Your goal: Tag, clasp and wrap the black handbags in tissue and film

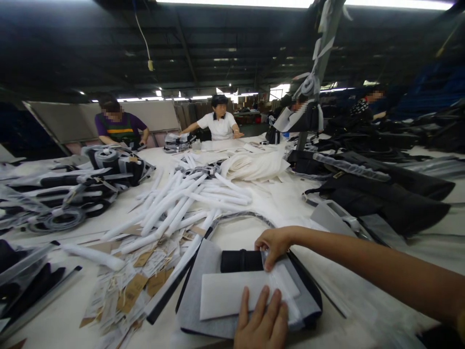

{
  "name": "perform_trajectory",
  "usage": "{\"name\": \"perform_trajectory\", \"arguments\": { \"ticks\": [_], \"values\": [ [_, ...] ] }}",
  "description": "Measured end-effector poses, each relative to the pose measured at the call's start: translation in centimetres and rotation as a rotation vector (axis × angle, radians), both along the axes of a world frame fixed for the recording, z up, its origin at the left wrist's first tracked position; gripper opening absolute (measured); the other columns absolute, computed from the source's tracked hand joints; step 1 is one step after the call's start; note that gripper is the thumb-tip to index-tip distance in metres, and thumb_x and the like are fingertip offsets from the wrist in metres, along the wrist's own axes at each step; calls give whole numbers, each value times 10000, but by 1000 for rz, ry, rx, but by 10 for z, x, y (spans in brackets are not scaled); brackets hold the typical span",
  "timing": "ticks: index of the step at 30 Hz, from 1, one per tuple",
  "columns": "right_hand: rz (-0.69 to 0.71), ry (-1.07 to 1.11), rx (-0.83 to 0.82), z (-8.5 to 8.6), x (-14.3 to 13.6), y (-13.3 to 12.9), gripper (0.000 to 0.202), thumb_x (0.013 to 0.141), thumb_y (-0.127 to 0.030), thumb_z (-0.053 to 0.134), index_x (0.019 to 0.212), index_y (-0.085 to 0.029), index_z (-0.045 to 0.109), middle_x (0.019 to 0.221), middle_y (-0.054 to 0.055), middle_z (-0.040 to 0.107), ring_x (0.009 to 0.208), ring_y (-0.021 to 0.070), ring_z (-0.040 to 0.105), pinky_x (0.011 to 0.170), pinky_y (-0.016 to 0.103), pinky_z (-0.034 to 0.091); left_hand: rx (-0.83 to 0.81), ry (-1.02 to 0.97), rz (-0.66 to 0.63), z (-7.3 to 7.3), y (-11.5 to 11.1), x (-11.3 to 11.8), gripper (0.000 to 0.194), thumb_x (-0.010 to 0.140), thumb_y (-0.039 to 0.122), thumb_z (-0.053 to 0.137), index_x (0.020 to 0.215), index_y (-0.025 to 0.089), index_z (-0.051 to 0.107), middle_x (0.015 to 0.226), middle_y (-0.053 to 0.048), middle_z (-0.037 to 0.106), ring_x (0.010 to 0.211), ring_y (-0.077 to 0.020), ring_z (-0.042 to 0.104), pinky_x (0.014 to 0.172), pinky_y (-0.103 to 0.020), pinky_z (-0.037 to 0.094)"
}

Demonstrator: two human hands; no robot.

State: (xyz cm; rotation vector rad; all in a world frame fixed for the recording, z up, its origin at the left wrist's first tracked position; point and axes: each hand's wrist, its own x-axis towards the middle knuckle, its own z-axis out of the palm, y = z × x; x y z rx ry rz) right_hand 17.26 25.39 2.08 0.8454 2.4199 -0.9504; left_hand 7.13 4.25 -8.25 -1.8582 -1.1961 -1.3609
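A dark bag (316, 295) lies flat on the table, its front covered by grey-white tissue (189, 305) and its strap curving away behind it. Across the tissue rests a white foam sheet (218, 295), just below a black flap tab (240, 261). My left hand (262, 320) lies on the foam sheet with its fingers spread. From the right reaches my right hand (278, 245), its thumb and fingers pinching clear plastic film (281, 276) beside the black tab.
White foam tubes (167, 213) and paper tags (134, 291) lie to the left. Wrapped bags (119, 165) are piled at far left, black bags (378, 194) at right. A post (329, 43) rises behind. Several people (220, 123) are across the table (90, 237).
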Motion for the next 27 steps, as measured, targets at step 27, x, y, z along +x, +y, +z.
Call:
{"name": "perform_trajectory", "arguments": {
  "ticks": [27],
  "values": [
    [108, 609, 1155, -53, 77, -179, 583, 895, -120, 546, 1471, -130, 456, 1450, 115, 559, 1286, 300, 569, 1020, 478, 528, -606, 727, -8, 98, -48, -159, 537, 959, 233, 601, 1469, 250, 433, 1490, -32, 516, 1408, -239, 438, 1188, -483, 330]
  ]
}}
